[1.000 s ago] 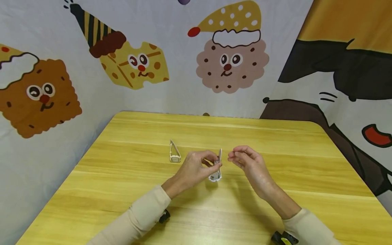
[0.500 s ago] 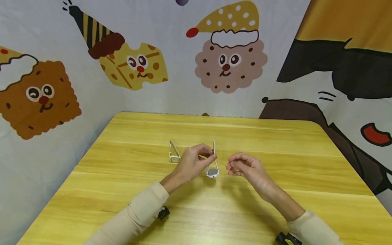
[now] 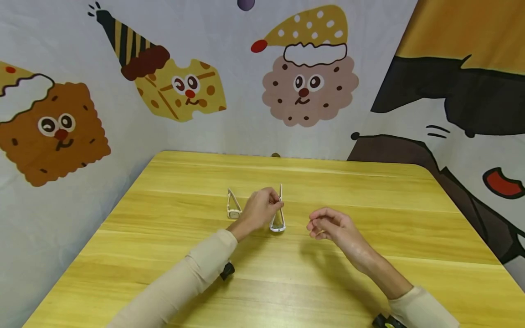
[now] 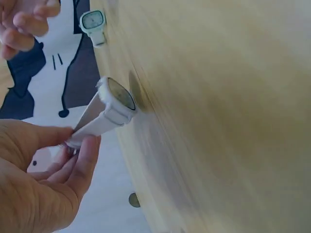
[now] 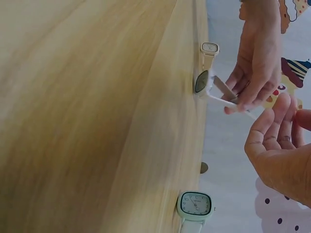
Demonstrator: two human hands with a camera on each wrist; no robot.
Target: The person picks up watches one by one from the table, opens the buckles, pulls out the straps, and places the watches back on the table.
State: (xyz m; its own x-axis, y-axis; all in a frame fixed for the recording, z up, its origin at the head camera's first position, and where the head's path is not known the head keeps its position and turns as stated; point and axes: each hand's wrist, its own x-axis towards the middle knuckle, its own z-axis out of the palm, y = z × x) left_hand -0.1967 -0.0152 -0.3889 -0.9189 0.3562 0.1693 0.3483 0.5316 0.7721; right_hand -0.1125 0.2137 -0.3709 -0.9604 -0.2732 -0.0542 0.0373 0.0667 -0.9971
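My left hand (image 3: 259, 208) pinches a white wristwatch (image 3: 277, 228) by the end of its looped strap, with the case hanging low over the table. Thumb and fingertips on the strap show in the left wrist view, where this watch's dial (image 4: 120, 93) faces the tabletop. Whether the case touches the wood, I cannot tell. To the right, my right hand (image 3: 338, 234) hovers with loosely bent fingers and nothing between them. A cream wristwatch (image 3: 234, 213) stands just left of my left hand. Another wristwatch, pale green (image 5: 195, 203), appears in both wrist views; in the head view I cannot see it.
The wood-grain table (image 3: 164, 273) carries the watches, its far edge against a cartoon-printed cloth backdrop (image 3: 242, 132). Dark wrist devices (image 3: 227, 270) sit at both cuffs.
My left hand has carried the white watch left and slightly away from me, close to the cream one. The watch has turned so its case shows edge-on. My right hand has lowered slightly.
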